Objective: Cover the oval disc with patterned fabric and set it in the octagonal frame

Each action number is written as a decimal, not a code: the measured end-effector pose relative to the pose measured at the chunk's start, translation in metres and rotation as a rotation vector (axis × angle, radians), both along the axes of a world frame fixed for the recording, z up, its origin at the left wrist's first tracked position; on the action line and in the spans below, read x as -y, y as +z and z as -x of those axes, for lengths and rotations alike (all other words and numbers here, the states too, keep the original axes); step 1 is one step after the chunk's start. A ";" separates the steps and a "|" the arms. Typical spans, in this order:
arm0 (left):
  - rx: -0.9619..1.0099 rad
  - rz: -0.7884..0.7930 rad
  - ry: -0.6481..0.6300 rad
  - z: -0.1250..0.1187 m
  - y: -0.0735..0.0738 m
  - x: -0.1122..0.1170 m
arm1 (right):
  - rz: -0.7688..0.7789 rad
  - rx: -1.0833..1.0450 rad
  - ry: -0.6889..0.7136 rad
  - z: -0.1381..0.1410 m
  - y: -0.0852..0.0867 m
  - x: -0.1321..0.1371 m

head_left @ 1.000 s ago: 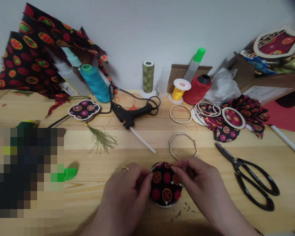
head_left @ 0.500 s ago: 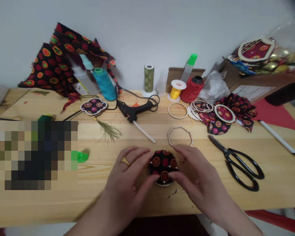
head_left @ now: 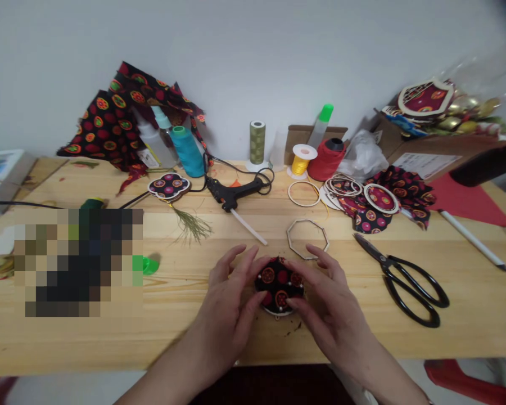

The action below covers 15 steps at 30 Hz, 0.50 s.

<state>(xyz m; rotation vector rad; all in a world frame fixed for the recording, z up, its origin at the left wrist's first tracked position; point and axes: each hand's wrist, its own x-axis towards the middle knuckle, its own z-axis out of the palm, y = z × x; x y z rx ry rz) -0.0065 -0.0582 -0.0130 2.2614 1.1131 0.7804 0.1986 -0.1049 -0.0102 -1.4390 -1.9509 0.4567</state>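
A small round disc covered in black cloth with red and orange circles [head_left: 279, 284] lies on the wooden table [head_left: 194, 337] near its front edge. My left hand [head_left: 231, 306] cups the disc's left side, thumb and fingers pressed against its rim. My right hand [head_left: 326, 304] grips its right side the same way, thumb at the lower edge and fingers curved over the top. Just beyond the disc lies a thin wooden octagon frame [head_left: 307, 239].
Black scissors [head_left: 405, 278] lie to the right. A black glue gun [head_left: 236, 194] with a glue stick lies behind. Thread spools [head_left: 257, 142], bottles, patterned fabric [head_left: 118, 118], wooden rings [head_left: 303, 193] and covered pieces crowd the back. A green cap [head_left: 147, 264] sits left.
The view has drawn back and lifted. Both hands shifted from pinching the cloth at the disc's top to holding its sides and lower edge.
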 end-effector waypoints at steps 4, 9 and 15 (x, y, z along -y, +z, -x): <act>-0.033 0.003 -0.011 0.000 -0.001 0.000 | 0.027 0.004 0.006 0.000 -0.002 0.000; -0.012 -0.006 -0.003 0.002 -0.003 0.000 | 0.036 -0.021 0.011 0.001 -0.003 0.000; -0.027 0.010 0.000 0.001 -0.002 0.001 | 0.050 -0.045 0.006 0.002 -0.001 -0.001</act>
